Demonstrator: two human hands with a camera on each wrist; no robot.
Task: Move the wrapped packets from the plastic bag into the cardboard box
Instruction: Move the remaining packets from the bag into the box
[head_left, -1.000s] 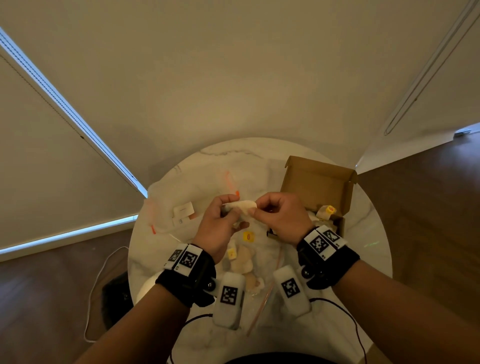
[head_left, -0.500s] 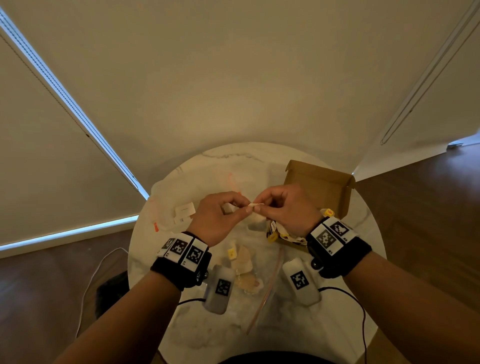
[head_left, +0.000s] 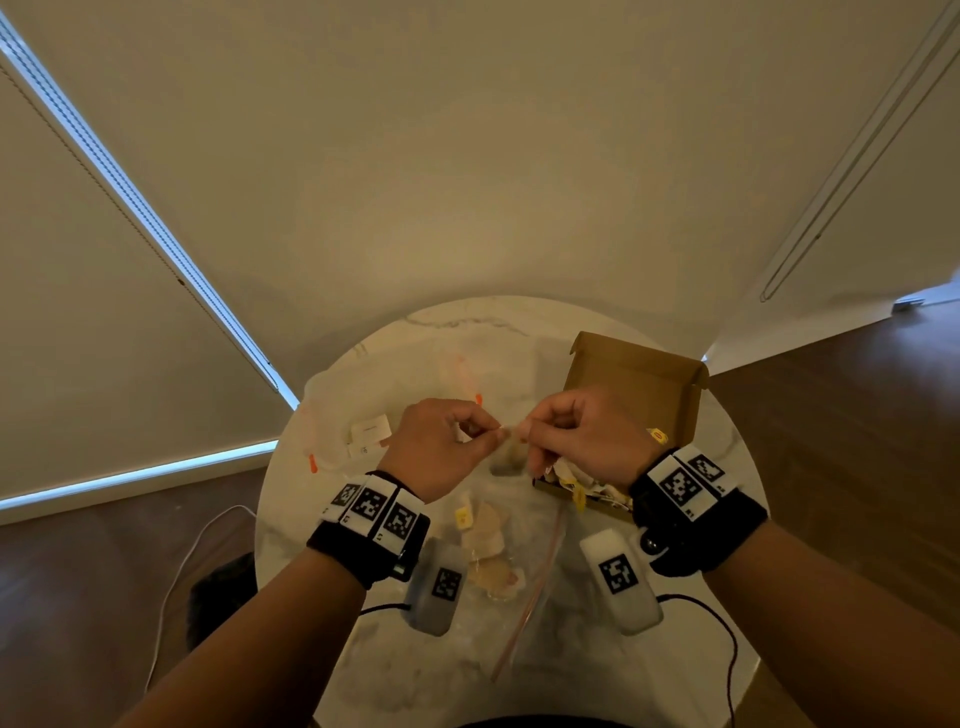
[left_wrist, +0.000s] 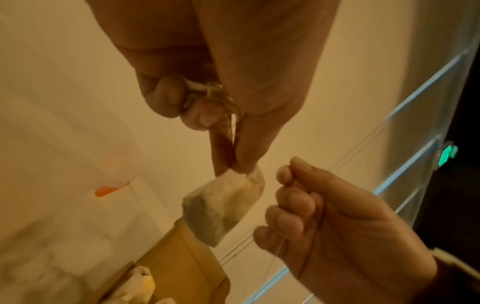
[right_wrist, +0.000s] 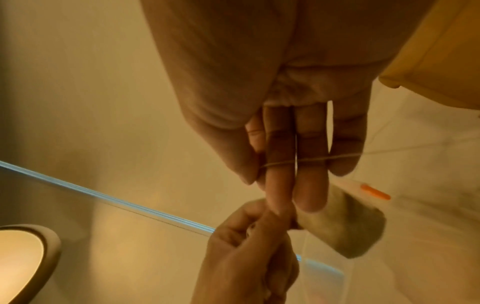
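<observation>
Since a second ago the packet (left_wrist: 225, 205) has dropped from level between both hands to hanging from the left hand (head_left: 441, 447), whose thumb and forefinger pinch its top corner. The right hand (head_left: 576, 441) now pinches only its string (right_wrist: 306, 161), so a string seems to be getting sorted before boxing. The packet hangs above the tabletop (head_left: 363, 675), left of the box (head_left: 631, 376). The bag (head_left: 535, 618) lies near; its contents are blurred.
</observation>
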